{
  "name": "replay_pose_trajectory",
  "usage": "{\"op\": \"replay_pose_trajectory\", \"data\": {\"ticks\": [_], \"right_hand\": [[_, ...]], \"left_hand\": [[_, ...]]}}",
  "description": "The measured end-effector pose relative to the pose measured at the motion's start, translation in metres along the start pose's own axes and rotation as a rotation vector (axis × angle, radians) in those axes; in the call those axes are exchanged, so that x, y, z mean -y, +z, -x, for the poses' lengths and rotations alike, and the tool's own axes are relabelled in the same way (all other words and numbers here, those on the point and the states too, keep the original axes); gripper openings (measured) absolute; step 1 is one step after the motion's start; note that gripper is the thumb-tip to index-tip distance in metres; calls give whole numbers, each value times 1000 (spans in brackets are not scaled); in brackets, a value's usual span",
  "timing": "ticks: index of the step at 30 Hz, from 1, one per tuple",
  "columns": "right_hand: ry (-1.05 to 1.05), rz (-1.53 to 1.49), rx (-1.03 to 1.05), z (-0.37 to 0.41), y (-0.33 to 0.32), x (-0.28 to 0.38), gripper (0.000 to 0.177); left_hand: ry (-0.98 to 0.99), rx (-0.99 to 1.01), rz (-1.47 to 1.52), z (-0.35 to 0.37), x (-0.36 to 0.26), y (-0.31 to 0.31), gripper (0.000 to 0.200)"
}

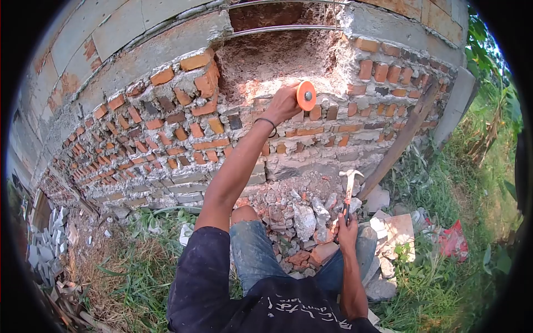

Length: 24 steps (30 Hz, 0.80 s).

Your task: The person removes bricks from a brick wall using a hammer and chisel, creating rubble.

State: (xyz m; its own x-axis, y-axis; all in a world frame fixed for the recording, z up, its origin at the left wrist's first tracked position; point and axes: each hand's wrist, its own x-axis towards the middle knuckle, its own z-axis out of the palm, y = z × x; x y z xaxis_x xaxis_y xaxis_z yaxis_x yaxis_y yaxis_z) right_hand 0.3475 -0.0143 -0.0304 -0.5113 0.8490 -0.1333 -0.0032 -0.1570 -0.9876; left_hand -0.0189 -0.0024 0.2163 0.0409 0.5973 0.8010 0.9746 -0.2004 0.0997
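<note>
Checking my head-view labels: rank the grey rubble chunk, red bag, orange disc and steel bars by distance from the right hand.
1. Grey rubble chunk, just left of the right hand holding the hammer.
2. Red bag, on grass, right.
3. Orange disc, up at the wall.
4. Steel bars, topmost.

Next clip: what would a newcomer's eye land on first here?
The bright orange-disc tool, gripped by the left hand against the broken gap in the brick wall. Next, the hammer held upright in the right hand above the rubble heap.
</note>
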Motion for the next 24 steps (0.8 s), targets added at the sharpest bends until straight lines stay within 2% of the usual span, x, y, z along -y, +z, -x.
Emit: {"op": "replay_pose_trajectory", "data": {"ticks": [2,4,5,10,12,14,15,16,18,19,21,23,24], "right_hand": [[-67,-38,16,6,9,7,20],[-250,-252,72,12,22,29,21],[-202,-287,160,13,24,45,22],[-181,-133,135,21,30,102,20],[-371,-146,94,18,33,121,21],[-585,-206,53,25,42,168,22],[-691,-229,28,26,47,189,22],[-690,-224,26,30,52,211,22],[-913,-388,-57,34,68,244,22],[-916,-387,-57,26,76,249,22],[-1088,-487,-96,6,93,249,21],[-1082,-241,-104,-23,119,218,21],[-1049,190,-104,-38,125,197,20]], "left_hand": [[-4,17,44,-1,-15,-13,22],[-19,18,37,3,-13,-17,23],[-40,29,22,5,-10,-19,24],[-89,-102,40,5,2,-20,26],[-71,-193,18,0,5,-23,27],[-77,-337,-24,-2,8,-25,28],[-85,-355,-62,-3,10,-27,27],[-88,-357,-57,-3,9,-30,27],[-125,-380,28,-2,8,-36,25],[-107,-384,15,-2,9,-38,25],[-90,-410,27,0,9,-39,25],[-78,-431,47,0,7,-39,25],[-111,-381,53,0,5,-40,25]]}}
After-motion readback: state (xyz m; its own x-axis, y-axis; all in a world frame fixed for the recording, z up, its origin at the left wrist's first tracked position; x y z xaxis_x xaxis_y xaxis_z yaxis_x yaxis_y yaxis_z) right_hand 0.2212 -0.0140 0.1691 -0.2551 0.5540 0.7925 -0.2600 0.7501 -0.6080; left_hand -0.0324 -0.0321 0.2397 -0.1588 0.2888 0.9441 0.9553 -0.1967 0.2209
